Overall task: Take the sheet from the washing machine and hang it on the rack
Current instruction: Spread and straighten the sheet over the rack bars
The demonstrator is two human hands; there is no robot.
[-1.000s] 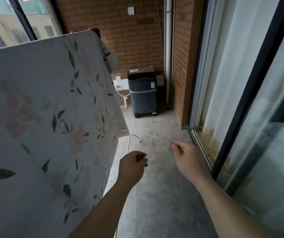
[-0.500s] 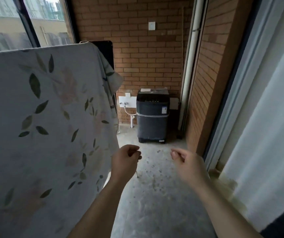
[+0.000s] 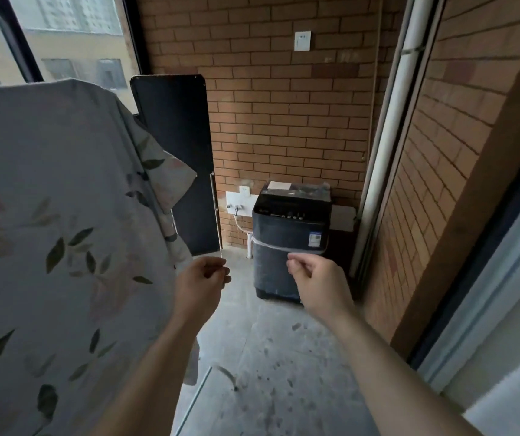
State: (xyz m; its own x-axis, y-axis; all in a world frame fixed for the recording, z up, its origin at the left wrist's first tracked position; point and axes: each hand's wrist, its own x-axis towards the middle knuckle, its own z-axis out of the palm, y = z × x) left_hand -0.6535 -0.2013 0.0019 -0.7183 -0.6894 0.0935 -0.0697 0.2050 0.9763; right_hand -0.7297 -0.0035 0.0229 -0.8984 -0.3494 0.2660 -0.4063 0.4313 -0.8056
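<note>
The floral sheet (image 3: 63,215), pale with green leaves, hangs spread over the drying rack on the left. Only a low white bar of the rack (image 3: 193,399) shows under it. The dark top-loading washing machine (image 3: 290,243) stands against the brick wall ahead, lid down. My left hand (image 3: 200,284) is raised beside the sheet's right edge, fingers curled, holding nothing. My right hand (image 3: 315,284) is raised in front of the washer, fingers curled too, nothing in it.
A black board (image 3: 177,152) leans against the wall behind the sheet. A tap and hose (image 3: 238,212) sit left of the washer. A white pipe (image 3: 387,146) runs up the corner. Sliding glass doors (image 3: 488,294) line the right. The concrete floor (image 3: 268,372) is speckled.
The view has moved closer to the washer and tilted up. Both hands stayed curled and apart from the sheet, rising slightly in view.
</note>
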